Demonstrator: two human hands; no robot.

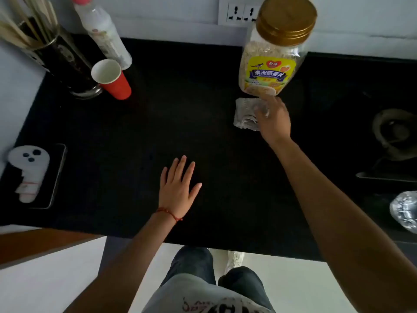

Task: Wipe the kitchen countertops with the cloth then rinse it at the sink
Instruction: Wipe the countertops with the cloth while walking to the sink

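Note:
A small grey-white cloth (244,114) lies crumpled on the black countertop (169,109), just in front of a clear oat jar (270,59) with a gold lid. My right hand (274,120) reaches out over the cloth's right side, its blurred fingers curled on the cloth close to the jar's base. My left hand (178,188) lies flat on the counter nearer the front edge, fingers spread, holding nothing. I see no sink basin that I can clearly identify.
At the back left stand a red paper cup (115,84), a plastic bottle (101,30) and a dark holder of chopsticks (61,62). A phone with a white case (31,175) lies at the left edge. A round burner-like piece (394,132) and crumpled foil (406,211) sit at the right.

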